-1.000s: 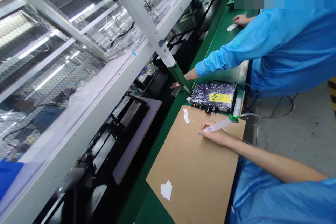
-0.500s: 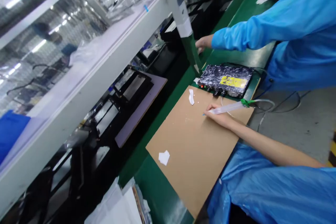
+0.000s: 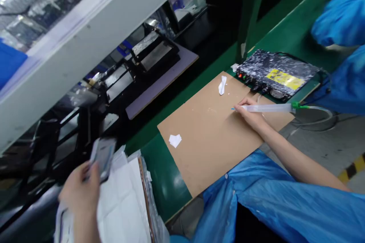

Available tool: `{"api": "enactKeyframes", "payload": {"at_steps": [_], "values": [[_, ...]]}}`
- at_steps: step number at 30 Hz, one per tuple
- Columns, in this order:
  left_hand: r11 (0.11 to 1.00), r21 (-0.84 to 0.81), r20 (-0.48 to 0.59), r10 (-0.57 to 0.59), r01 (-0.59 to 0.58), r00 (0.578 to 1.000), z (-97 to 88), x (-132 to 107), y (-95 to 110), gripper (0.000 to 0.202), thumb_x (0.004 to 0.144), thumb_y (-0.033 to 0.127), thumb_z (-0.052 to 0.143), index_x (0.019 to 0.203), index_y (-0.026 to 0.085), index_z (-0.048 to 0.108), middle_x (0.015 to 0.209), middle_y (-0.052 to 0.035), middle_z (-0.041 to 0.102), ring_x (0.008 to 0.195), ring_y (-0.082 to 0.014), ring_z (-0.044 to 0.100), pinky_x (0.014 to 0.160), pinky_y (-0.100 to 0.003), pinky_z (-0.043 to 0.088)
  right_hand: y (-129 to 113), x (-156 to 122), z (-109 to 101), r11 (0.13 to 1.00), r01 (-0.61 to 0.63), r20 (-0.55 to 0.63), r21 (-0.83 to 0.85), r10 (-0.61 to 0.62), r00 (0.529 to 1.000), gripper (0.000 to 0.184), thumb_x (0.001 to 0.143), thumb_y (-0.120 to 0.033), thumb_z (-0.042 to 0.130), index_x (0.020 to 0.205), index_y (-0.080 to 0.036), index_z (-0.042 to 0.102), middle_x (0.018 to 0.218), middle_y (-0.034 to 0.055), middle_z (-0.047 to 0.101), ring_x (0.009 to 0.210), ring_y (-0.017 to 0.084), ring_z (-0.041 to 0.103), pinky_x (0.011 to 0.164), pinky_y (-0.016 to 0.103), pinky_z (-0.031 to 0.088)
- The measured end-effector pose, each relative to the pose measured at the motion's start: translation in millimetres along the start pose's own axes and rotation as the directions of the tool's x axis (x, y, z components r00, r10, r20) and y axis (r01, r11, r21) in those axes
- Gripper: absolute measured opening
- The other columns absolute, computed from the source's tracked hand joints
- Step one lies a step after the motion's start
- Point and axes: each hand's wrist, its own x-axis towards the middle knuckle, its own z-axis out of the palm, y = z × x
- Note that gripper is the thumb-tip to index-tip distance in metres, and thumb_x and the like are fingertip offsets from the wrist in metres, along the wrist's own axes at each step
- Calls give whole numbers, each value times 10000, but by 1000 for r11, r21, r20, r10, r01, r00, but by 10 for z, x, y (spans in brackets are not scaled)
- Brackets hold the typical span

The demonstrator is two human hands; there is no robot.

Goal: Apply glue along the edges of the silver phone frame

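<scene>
My right hand (image 3: 251, 115) rests on a brown cardboard sheet (image 3: 205, 140) and grips a clear glue syringe (image 3: 268, 108) like a pen, its blue tip pointing left over the board. A green fitting and a tube run off the syringe's rear end. My left hand (image 3: 81, 191) is at the lower left, blurred, closed on a flat phone-like part (image 3: 103, 155) above a stack of white sheets (image 3: 122, 205).
A black dispenser box with a yellow label (image 3: 278, 76) sits beyond the cardboard. Two scraps of white paper (image 3: 174, 140) lie on the board. A co-worker's blue sleeve (image 3: 339, 19) is at the upper right. Black fixtures (image 3: 154, 51) stand on the line to the left, under a white frame beam.
The view has swung down and left. My left hand has come into view holding the flat part. The co-worker's arm has drawn back to the right. My right hand stays on the board.
</scene>
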Motion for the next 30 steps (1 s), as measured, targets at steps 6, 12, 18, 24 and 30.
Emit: {"api": "enactKeyframes", "payload": {"at_steps": [6, 12, 18, 24, 30], "values": [[868, -292, 60, 436, -402, 898, 1232, 192, 1379, 409, 1191, 366, 465, 1121, 299, 861, 1056, -91, 889, 974, -274, 835, 861, -439, 651, -18, 1, -69, 999, 36, -4, -33, -36, 999, 469, 844, -671, 896, 849, -295, 615, 695, -29, 615, 633, 194, 483, 641, 343, 370], [573, -548, 50, 749, -609, 660, 1947, 53, 2610, 295, 1230, 410, 568, 1262, 312, 844, 1124, -73, 882, 1091, -250, 824, 1250, -499, 601, -55, 21, -72, 997, 65, -44, -45, -67, 997, 527, 882, -752, 851, 867, -304, 574, 689, -41, 554, 605, 193, 471, 625, 353, 414], [561, -647, 55, 709, -516, 703, 2244, 156, 2711, 913, 1057, 825, 748, 1723, 217, 603, 1736, -230, 659, 1605, -446, 615, 1369, -665, 470, -72, 47, -88, 998, 45, -8, -33, -45, 999, 547, 905, -758, 825, 876, -314, 507, 667, -53, 513, 583, 187, 453, 609, 344, 397], [594, -718, 94, 599, -363, 795, 2452, 235, 2746, 924, 1020, 823, 786, 1732, 270, 582, 1605, -177, 727, 1482, -413, 667, 1295, -620, 524, -150, 98, -280, 996, 22, 139, -91, -10, 990, 472, 850, -641, 870, 826, -302, 543, 642, -45, 526, 581, 170, 434, 588, 319, 351], [566, -755, 33, 537, -331, 843, 2469, 129, 2768, 894, 1043, 798, 762, 1730, 257, 576, 1555, -180, 723, 1458, -408, 664, 1278, -593, 515, -280, 89, -404, 980, 76, 197, -187, -38, 980, 389, 838, -518, 848, 776, -297, 534, 621, -63, 466, 556, 134, 368, 559, 298, 299]]}}
